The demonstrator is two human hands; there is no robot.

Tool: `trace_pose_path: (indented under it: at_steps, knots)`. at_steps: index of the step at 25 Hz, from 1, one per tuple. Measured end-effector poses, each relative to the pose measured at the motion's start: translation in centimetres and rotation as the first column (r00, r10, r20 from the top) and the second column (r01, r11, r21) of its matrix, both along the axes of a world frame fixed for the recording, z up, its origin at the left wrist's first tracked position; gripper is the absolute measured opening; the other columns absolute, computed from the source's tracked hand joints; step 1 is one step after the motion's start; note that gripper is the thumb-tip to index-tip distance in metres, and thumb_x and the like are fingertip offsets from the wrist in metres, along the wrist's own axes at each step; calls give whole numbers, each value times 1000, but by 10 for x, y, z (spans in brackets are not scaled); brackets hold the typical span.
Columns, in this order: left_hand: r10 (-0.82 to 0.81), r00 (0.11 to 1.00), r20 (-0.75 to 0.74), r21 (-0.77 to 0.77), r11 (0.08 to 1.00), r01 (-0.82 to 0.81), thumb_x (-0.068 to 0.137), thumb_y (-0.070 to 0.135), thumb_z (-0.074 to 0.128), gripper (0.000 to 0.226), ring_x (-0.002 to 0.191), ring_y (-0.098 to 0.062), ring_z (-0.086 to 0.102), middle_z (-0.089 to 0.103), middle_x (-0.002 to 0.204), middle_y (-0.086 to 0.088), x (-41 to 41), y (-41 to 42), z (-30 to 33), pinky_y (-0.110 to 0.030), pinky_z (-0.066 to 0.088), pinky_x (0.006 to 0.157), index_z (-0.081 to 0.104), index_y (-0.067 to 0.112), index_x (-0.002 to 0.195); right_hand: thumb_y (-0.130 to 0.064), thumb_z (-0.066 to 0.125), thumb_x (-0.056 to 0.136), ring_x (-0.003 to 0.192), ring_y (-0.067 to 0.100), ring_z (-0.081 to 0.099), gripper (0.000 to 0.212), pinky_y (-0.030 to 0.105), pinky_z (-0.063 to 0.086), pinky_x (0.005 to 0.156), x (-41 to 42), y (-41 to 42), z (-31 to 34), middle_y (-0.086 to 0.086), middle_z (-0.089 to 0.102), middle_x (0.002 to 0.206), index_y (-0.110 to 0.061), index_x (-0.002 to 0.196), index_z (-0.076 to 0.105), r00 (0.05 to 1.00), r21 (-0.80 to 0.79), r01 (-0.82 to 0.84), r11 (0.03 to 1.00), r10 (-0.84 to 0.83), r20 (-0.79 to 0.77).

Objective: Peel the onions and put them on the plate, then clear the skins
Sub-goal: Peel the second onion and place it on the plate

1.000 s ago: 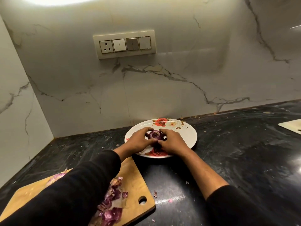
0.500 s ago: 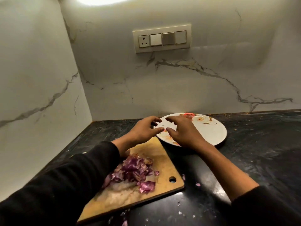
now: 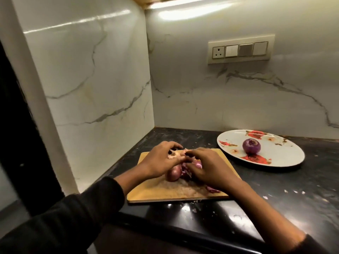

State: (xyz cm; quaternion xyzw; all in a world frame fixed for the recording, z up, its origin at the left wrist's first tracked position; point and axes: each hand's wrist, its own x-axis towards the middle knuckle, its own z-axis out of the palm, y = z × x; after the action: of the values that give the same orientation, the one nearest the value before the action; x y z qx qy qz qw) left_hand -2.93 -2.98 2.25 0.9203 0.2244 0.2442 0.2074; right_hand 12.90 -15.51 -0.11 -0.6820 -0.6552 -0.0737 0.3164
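A peeled purple onion (image 3: 251, 146) stands alone on the white flowered plate (image 3: 282, 154) at the right. Both hands are over the wooden cutting board (image 3: 165, 191). My left hand (image 3: 159, 159) curls its fingers round a bunch of pale onion skins (image 3: 177, 153) at the board's far side. My right hand (image 3: 207, 166) lies beside it with fingers curled into the purple skins (image 3: 185, 173). Under the left hand sits an unpeeled reddish onion (image 3: 173, 174). More of the pile is hidden by the hands.
The black stone counter (image 3: 275, 189) fills a corner between two marble walls, with a switch panel (image 3: 240, 50) on the back wall. Small skin scraps (image 3: 293, 191) lie on the counter right of the board. The counter's front edge runs just below the board.
Both hands left the plate, where the peeled onion now stands, and came back left onto the cutting board, closing on the skins. The view swung left.
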Motion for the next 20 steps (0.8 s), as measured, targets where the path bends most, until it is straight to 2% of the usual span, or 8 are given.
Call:
trace_pose_path:
  at_steps: [3,5,7,9,13,16,18,20]
  knots:
    - [2,1000,-25,-23,1000,-3,88,39,73,50,110,-8,58,59,128,3,-27,-8,-13,-22,48,95,58,22,133,-47,66,87,119,18,58,48,38,48,97,-22,5,-10,-4,67,125,-27,130,62,995,-58,-55,997,59,79]
    - [-2,1000,-15,-58,998,1,87,35,75,54,114,-8,56,59,130,3,-37,-12,-23,-24,46,99,55,22,136,-50,64,87,133,20,47,58,39,39,105,-31,11,-17,-4,61,136,-30,139,54,992,-94,-11,996,23,126]
    - [-4,1000,16,-164,986,6,86,31,77,60,113,-7,56,59,129,4,-42,-15,-33,-22,47,98,50,24,139,-51,63,87,136,21,42,61,39,33,102,-35,17,-22,-7,58,139,-37,144,46,987,-108,34,994,-17,159]
    - [9,999,37,-243,970,0,85,30,77,64,112,-8,57,58,130,4,-41,-15,-42,-25,49,99,47,25,141,-48,64,85,134,20,42,60,38,32,101,-35,22,-22,-8,59,136,-40,142,47,988,-110,53,992,-35,152]
    - [44,987,153,-293,956,3,82,25,80,61,107,-6,60,60,125,3,-37,-14,-49,-21,52,92,52,24,137,-45,68,85,129,16,47,55,40,37,100,-32,21,-22,-10,60,134,-39,138,51,997,-69,26,997,-21,79]
    - [52,956,289,-316,948,44,80,25,81,57,109,0,59,62,120,11,-32,-15,-50,-16,50,90,56,26,131,-38,74,84,119,14,55,55,36,43,96,-30,19,-19,-10,64,128,-35,136,56,999,8,-32,999,32,-5]
    - [53,933,357,-343,936,78,81,26,79,51,110,-1,60,62,120,12,-28,-14,-47,-18,51,92,57,28,127,-27,78,83,111,11,61,55,27,49,91,-26,20,-15,-7,68,123,-28,134,60,993,65,-72,995,78,-90]
    - [27,911,412,-392,908,150,84,31,73,41,108,-2,63,65,118,10,-22,-12,-43,-20,52,90,58,31,123,-19,78,84,104,1,63,52,11,48,83,-22,20,-11,-7,69,119,-24,133,61,970,100,-78,992,99,-221]
